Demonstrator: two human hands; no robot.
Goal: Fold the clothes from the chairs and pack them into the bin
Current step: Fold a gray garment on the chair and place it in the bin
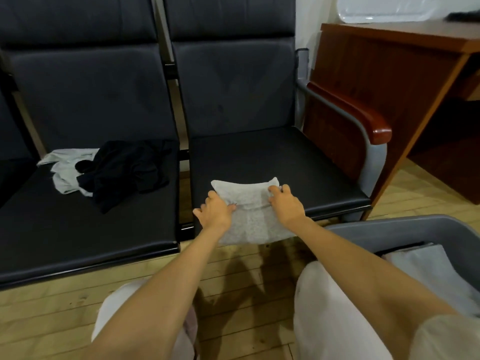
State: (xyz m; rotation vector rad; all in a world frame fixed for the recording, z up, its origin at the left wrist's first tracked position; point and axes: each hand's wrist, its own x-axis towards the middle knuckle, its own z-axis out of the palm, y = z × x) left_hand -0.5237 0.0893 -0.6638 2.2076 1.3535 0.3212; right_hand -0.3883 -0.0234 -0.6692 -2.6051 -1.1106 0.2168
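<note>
I have the grey garment [255, 224] spread on the front of the right chair [272, 157], its long axis running away from me, the far end flat on the seat and the near end hanging over the seat's front edge above the floor. My left hand [217, 213] is on its left side about halfway along, fingers [230, 207] curled into a crease of the cloth with the thumb stuck out to the side; my right hand [287, 205] is at the far right corner, fingers bent over that edge and clamped on the fabric. So both hands have hold of the same piece, one on each side, and I judge the fold is only partly made (the overhanging half looks like it needs bringing up). The bin [389, 227] sits low to my right, closer to me than the chair seat, so my right hand is the nearer one and the garment would travel right and back toward my knee to reach it. Inside the bin I can see folded clothes [426, 261], pale and lying flat, with a dark strip at their far edge that I cannot identify. On the left chair [52, 229], well apart from my hands, a black garment [124, 170] lies crumpled partly over a white garment [63, 172], both unfolded.
</note>
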